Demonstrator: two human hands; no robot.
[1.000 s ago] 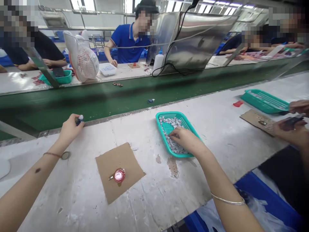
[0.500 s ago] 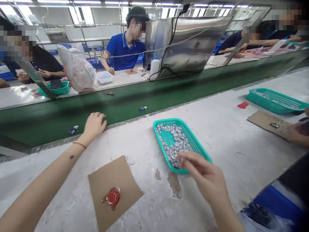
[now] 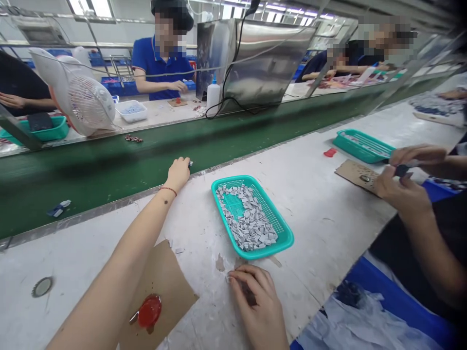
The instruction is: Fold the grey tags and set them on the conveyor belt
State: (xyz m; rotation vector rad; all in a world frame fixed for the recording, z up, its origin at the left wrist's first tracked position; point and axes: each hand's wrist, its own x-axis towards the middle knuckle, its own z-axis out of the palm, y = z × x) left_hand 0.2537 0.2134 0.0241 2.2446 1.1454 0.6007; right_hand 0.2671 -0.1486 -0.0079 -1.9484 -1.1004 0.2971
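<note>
My left hand (image 3: pixel 178 173) reaches over the near edge of the green conveyor belt, its fingers closed on a small dark blue-and-white piece (image 3: pixel 190 164) that is mostly hidden. Low over the white table, my right hand (image 3: pixel 259 304) pinches a small grey-white tab (image 3: pixel 228 277) between thumb and fingertips. Just beyond it stands a green basket (image 3: pixel 288 238) with many similar tabs (image 3: pixel 255 214) in it. A red cap-like dish (image 3: pixel 149 311) with shiny liquid and a thin stick lies on brown cardboard (image 3: pixel 175 291), partly behind my left forearm.
Another blue-and-white piece (image 3: pixel 59 209) lies on the belt (image 3: pixel 153 170). A bottle cap (image 3: pixel 43 287) is at the table's left. At right, a co-worker's hands (image 3: pixel 404 180) work beside cardboard (image 3: pixel 346 171) and a second green basket (image 3: pixel 365 146). A fan (image 3: pixel 87 102) stands across the belt.
My left hand has moved right along the belt's edge to the blue-and-white piece. My right hand has drawn back from the basket with a tab. The view has swung right.
</note>
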